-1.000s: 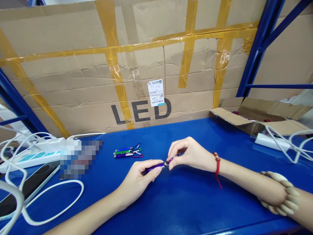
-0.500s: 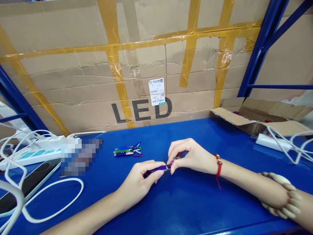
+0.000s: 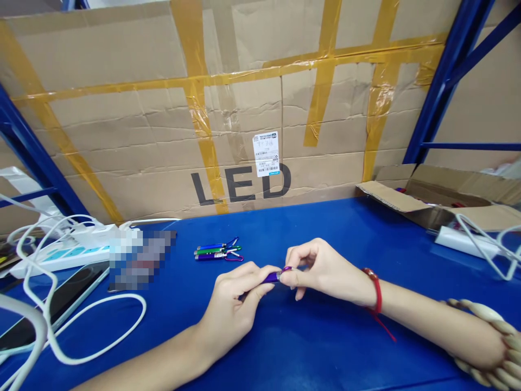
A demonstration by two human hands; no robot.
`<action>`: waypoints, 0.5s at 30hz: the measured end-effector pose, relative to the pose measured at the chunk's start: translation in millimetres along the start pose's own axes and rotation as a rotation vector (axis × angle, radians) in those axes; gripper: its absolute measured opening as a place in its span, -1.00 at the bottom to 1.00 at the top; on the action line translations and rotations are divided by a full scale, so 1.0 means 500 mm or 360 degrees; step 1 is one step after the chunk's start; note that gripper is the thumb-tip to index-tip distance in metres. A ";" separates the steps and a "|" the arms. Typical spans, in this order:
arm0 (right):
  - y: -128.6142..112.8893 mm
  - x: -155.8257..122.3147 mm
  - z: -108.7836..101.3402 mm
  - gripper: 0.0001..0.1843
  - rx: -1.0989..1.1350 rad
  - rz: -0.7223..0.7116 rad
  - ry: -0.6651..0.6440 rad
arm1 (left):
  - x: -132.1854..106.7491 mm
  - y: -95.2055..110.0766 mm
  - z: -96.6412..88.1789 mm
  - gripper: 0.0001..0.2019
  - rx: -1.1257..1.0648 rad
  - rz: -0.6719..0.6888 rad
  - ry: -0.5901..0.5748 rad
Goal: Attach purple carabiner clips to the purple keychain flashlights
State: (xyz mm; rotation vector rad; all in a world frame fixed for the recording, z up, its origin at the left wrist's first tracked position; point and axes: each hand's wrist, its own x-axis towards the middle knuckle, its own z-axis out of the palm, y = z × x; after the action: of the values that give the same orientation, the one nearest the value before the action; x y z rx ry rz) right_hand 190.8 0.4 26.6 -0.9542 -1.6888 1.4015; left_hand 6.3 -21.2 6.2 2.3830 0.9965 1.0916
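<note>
My left hand (image 3: 238, 296) grips the barrel of a purple keychain flashlight (image 3: 270, 277) between thumb and fingers. At its right end, my right hand (image 3: 321, 269) pinches the small purple carabiner clip (image 3: 287, 268), mostly covered by the fingertips. The two hands nearly meet above the blue tabletop (image 3: 325, 336). Behind my left hand lie three similar slim lights side by side, each with a carabiner at its right end: a blue one (image 3: 211, 246), a green one (image 3: 210, 251) and a dark purple one (image 3: 209, 257).
On the left are a white power strip (image 3: 61, 255), looped white cables (image 3: 138, 320), a phone (image 3: 61, 304) and a pixelated item (image 3: 142, 260). A large taped carton (image 3: 163, 141) stands behind. An open cardboard box (image 3: 394, 196) and a white adapter (image 3: 464, 241) sit at the right.
My right hand has tilted and turned around the carabiner, its lower fingers now showing below the thumb. The left hand keeps its grip on the flashlight. The whole view has shifted slightly.
</note>
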 end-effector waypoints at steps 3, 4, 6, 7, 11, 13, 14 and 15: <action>-0.001 0.001 0.003 -0.57 0.0159 0.0261 -0.0059 | 0.001 -0.002 0.003 -0.74 0.0013 0.0001 0.0001; 0.000 0.001 0.004 -0.56 0.0182 0.0286 -0.0062 | 0.004 -0.002 0.003 -0.74 0.0003 0.0007 -0.0009; 0.002 0.003 0.005 -0.56 0.0197 0.0283 -0.0072 | 0.009 0.001 0.003 -0.74 -0.0029 0.0002 -0.0019; 0.003 0.004 0.006 -0.56 0.0175 0.0275 -0.0081 | 0.012 0.002 0.003 -0.74 -0.0044 -0.0026 -0.0017; 0.008 0.007 0.004 -0.59 -0.0314 -0.0021 0.0119 | 0.018 0.003 0.002 -0.75 -0.0117 -0.0267 -0.0005; 0.008 0.008 -0.001 -0.64 -0.0638 -0.0388 0.0329 | 0.017 0.000 0.002 -0.73 -0.0180 -0.0387 0.0019; 0.008 0.008 -0.004 -0.67 -0.0741 -0.0561 0.0401 | 0.017 -0.001 0.003 -0.72 -0.0208 -0.0436 0.0028; 0.008 0.008 -0.007 -0.71 -0.0797 -0.0684 0.0434 | 0.016 -0.002 0.003 -0.70 -0.0231 -0.0473 0.0029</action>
State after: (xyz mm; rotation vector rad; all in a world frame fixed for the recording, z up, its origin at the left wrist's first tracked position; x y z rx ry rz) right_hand 192.3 5.8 23.5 -0.9177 -1.9212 0.5514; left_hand 10.7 -14.7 8.6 2.0352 1.1887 1.0364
